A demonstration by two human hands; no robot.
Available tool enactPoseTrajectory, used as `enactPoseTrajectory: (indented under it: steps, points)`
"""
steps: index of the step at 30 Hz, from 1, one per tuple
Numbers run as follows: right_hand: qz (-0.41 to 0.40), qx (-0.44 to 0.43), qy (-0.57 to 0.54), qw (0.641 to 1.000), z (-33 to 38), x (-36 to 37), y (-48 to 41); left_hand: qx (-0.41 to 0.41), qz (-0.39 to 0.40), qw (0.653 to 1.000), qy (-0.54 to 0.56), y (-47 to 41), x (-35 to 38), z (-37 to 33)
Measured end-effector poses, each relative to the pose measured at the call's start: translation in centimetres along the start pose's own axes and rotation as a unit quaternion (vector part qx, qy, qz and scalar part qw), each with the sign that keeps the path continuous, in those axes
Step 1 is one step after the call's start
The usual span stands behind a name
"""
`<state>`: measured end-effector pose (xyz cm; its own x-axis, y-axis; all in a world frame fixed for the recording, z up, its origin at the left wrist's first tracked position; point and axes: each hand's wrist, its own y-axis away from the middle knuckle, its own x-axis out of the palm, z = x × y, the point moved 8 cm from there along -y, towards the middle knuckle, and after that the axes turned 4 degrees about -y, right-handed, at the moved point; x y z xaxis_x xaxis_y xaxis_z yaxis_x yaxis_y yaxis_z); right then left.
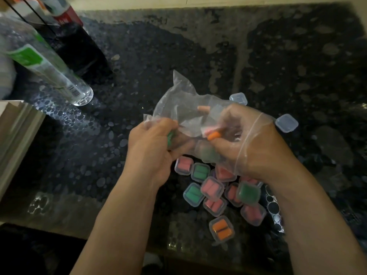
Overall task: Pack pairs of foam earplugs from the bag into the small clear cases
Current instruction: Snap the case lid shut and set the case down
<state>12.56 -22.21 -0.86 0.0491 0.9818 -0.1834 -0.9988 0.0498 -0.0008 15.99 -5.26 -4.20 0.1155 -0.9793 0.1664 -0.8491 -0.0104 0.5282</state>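
Head view: the crumpled clear plastic bag [184, 108] is held up above the middle of the dark pebble-patterned tabletop [139, 56]. The left hand [151, 145] grips the bag's left end from outside, fingers curled tight on the film. A green foam earplug [171, 137] shows at those fingers; I cannot tell whether it is inside the film. The right hand [248, 143] is pushed into the bag, whose mouth rim crosses the back of the hand. Its thumb and fingers pinch an orange foam earplug [214, 135]. A pale orange earplug [203, 110] lies loose higher in the bag.

Below the hands a cluster of filled small clear square cases [212, 188] sits crowded together, pink, green and orange, some overlapping. The nearest one, orange, is close to the table's near edge.

Two empty clear square cases [287, 123] rest beyond the right hand, well apart from that cluster.

On the left, a clear plastic bottle with a green label [39, 62] stands in front of a black box [79, 48]. A pale stepped board [17, 132] overhangs the left edge.

Bare tabletop stretches beyond the bag to the far edge and off to the right.
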Motion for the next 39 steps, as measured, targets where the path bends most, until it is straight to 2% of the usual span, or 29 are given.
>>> enactPoseTrajectory:
  steps: [7,10,14,16,18,19,21,23,25,27,29,33,39]
  points:
    - [0.006,0.026,0.024,0.999,0.5,0.4,0.1,0.078,-0.119,0.987,-0.071,-0.6,-3.6,-1.6]
    - [-0.009,0.026,0.014,1.0,0.4,0.2,0.1,0.123,-0.184,0.966,-0.136,-0.8,-5.7,-2.2]
    - [-0.037,0.041,0.008,0.998,-0.2,-0.3,0.1,0.182,-0.276,0.905,-0.27,0.3,-7.0,-3.9]
    - [-0.049,0.05,0.001,0.998,-0.3,-0.5,0.2,0.231,-0.311,0.847,-0.363,1.4,-6.5,-5.3]
    - [-0.06,0.056,-0.027,0.996,-0.2,-0.7,0.2,0.334,-0.309,0.797,-0.397,3.2,-4.8,-7.1]
    - [-0.07,0.058,-0.051,0.995,-0.3,-0.9,0.2,0.38,-0.282,0.791,-0.387,3.9,-3.6,-7.8]
    - [-0.094,0.059,-0.098,0.989,-0.4,-1.3,0.2,0.407,-0.175,0.828,-0.343,4.5,-0.7,-8.0]
    - [-0.116,0.061,-0.144,0.981,-0.4,-1.7,0.2,0.383,-0.05,0.861,-0.332,4.8,2.4,-6.8]
    - [-0.132,0.06,-0.172,0.974,-0.3,-2.4,0.3,0.352,0.055,0.861,-0.364,4.9,4.9,-5.0]
    - [-0.143,0.053,-0.165,0.974,-0.2,-3.1,0.4,0.321,0.108,0.853,-0.397,4.7,6.0,-3.4]
    - [-0.145,0.048,-0.154,0.976,-0.3,-3.5,0.5,0.315,0.118,0.852,-0.402,4.4,6.3,-2.8]
    - [-0.133,0.038,-0.177,0.974,-0.1,-3.5,0.5,0.338,0.082,0.861,-0.371,4.4,6.2,-3.2]
    - [-0.128,0.05,-0.188,0.972,-0.7,-4.4,0.6,0.299,0.053,0.91,-0.284,3.5,5.6,-3.3]
